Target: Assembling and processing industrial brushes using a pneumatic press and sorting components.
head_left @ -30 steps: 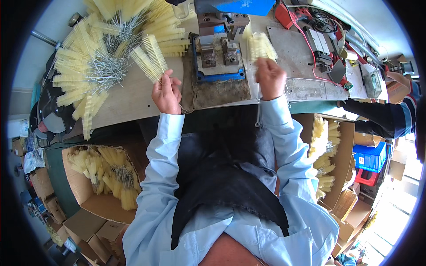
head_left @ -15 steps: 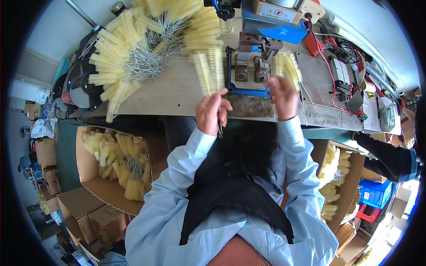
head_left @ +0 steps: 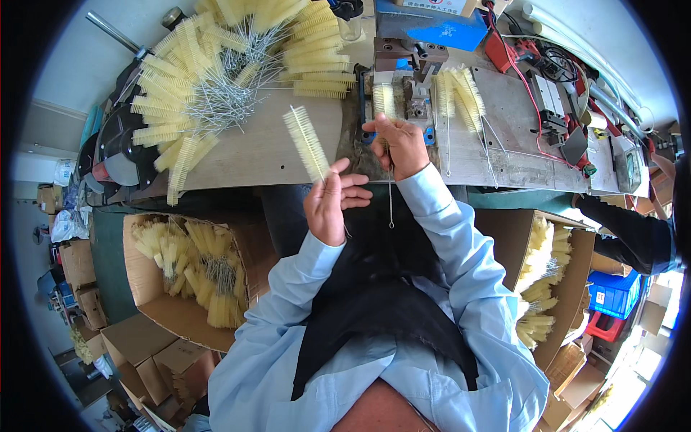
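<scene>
In my left hand [head_left: 330,205] is a cream bottle brush [head_left: 305,142], pinched at its lower end and leaning up to the left. The other fingers of that hand stretch out toward the right. My right hand [head_left: 400,149] grips a second bottle brush [head_left: 384,99] just below its bristles, its looped wire stem hanging down past the table edge. The bristles of this brush are at the front of a small metal clamping fixture [head_left: 417,108]; whether they touch it I cannot tell. Right of the fixture lie several brushes [head_left: 469,99], stems toward me.
A large heap of brushes [head_left: 194,86] covers the table's left, beside a black machine [head_left: 126,151]. Cardboard boxes of brushes stand below, left [head_left: 147,295] and right [head_left: 565,320]. Red tool parts and cables [head_left: 529,54] lie at right. Another person's dark sleeve [head_left: 622,234] shows at far right.
Two brushes were together in my left hand; now it has one, lower and further left. My right hand has moved left from the brushes beside the fixture and now grips a brush.
</scene>
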### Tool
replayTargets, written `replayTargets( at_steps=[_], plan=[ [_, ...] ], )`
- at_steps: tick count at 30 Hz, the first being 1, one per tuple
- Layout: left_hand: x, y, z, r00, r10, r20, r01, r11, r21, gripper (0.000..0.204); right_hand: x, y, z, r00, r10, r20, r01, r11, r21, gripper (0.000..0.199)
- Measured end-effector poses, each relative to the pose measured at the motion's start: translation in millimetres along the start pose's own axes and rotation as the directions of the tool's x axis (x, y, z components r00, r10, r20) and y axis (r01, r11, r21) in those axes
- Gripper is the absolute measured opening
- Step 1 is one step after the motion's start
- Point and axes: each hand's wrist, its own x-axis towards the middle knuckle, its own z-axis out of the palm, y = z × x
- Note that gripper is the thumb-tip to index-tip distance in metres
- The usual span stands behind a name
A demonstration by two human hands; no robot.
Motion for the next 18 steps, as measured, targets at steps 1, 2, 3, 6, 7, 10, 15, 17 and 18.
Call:
replayTargets(
  at_steps=[1, 2, 3, 6, 7, 10, 15, 17, 18],
  plan=[
    [3, 2, -2, 1.000, 0.013, 0.001, -0.013, 1.000, -0.014, 0.053, 1, -2, 1, 1.000, 0.002, 0.020, -0.002, 1.000, -0.004, 0.047],
    [8, 3, -3, 1.000, 0.004, -0.019, -0.004, 1.000, -0.010, 0.052, 2, -4, 1, 0.999, 0.031, 0.023, -0.031, 0.999, -0.020, 0.051],
    [12, 3, -3, 1.000, 0.006, -0.009, -0.006, 1.000, -0.018, 0.052, 4, -8, 0, 0.999, 0.012, 0.035, -0.012, 1.000, -0.008, 0.051],
    [25, 6, -4, 1.000, 0.009, -0.005, -0.009, 0.999, -0.033, 0.053, 10, -25, -6, 0.987, 0.129, 0.096, -0.142, 0.978, 0.155, 0.074],
    [31, 7, -5, 0.999, 0.034, -0.028, -0.035, 0.999, -0.029, 0.053, 11, -30, -7, 0.977, 0.155, 0.147, -0.188, 0.950, 0.250, 0.076],
    [51, 12, -8, 0.995, 0.081, -0.061, -0.083, 0.996, -0.025, 0.053, 9, -41, -7, 0.953, 0.190, 0.238, -0.274, 0.875, 0.400, 0.079],
    [86, 13, -17, 0.977, 0.189, -0.098, -0.191, 0.981, -0.015, 0.048, 7, -43, 3, 0.913, 0.190, 0.360, -0.366, 0.771, 0.521, 0.070],
    [94, 7, -22, 0.976, 0.188, -0.109, -0.191, 0.981, -0.017, 0.047, 15, -39, 10, 0.912, 0.164, 0.375, -0.354, 0.778, 0.519, 0.063],
    [97, 3, -24, 0.976, 0.184, -0.117, -0.186, 0.982, -0.009, 0.046, 19, -36, 14, 0.920, 0.182, 0.348, -0.348, 0.787, 0.509, 0.056]
  ],
)
